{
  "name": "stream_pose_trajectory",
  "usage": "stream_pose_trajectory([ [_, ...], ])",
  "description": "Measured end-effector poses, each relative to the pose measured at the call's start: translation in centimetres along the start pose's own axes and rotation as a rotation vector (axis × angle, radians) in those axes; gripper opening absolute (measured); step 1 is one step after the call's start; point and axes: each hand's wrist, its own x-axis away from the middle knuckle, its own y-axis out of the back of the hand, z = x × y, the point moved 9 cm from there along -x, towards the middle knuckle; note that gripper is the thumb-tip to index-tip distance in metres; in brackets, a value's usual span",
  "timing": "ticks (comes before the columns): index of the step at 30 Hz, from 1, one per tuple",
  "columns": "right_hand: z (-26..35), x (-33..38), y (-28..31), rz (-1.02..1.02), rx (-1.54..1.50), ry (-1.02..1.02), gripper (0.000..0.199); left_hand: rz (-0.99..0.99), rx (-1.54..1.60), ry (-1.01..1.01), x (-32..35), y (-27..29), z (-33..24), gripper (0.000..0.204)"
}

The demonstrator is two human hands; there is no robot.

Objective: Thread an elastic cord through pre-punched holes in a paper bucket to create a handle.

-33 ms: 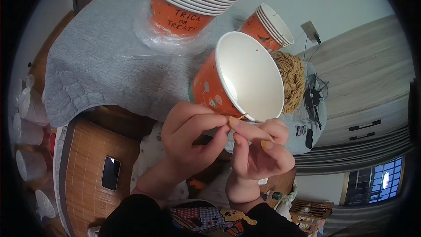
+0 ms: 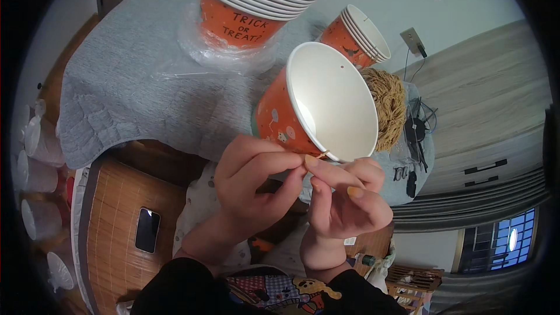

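Note:
An orange paper bucket (image 2: 276, 109) with a white inside lies tilted at the table's near edge, its mouth facing right and toward me. A small hole shows in its wall near the far rim. At the near rim a short bit of tan string (image 2: 324, 154) comes over the edge. My left hand (image 2: 251, 178) and my right hand (image 2: 350, 195) meet just below it, fingertips pinched together on the string. Most of the string is hidden by the fingers. Beside the bucket on the right lies a bundle of tan cord (image 2: 389, 109).
A tall stack of orange buckets (image 2: 233, 23) stands in clear plastic wrap at the back left of the grey-covered table (image 2: 122, 76). A shorter stack (image 2: 344, 38) lies behind the bucket. Black cables (image 2: 417, 131) sit at right. A phone (image 2: 147, 230) rests on a woven mat at lower left.

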Motion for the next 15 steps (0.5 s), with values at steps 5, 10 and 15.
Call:
stream_pose_trajectory([
  [5,-0.16,-0.21,-0.07,-0.004,-0.019,-0.001,0.043,0.000,0.003,0.006,-0.07,0.01,-0.28,0.020],
  [10,-0.47,-0.20,-0.22,0.009,-0.030,-0.034,0.047,-0.001,0.000,0.012,0.00,0.11,-0.33,0.018],
  [15,-1.04,0.29,-0.03,-0.072,-0.098,-0.065,0.046,0.030,0.000,0.007,-0.11,-0.09,-0.43,0.018],
])
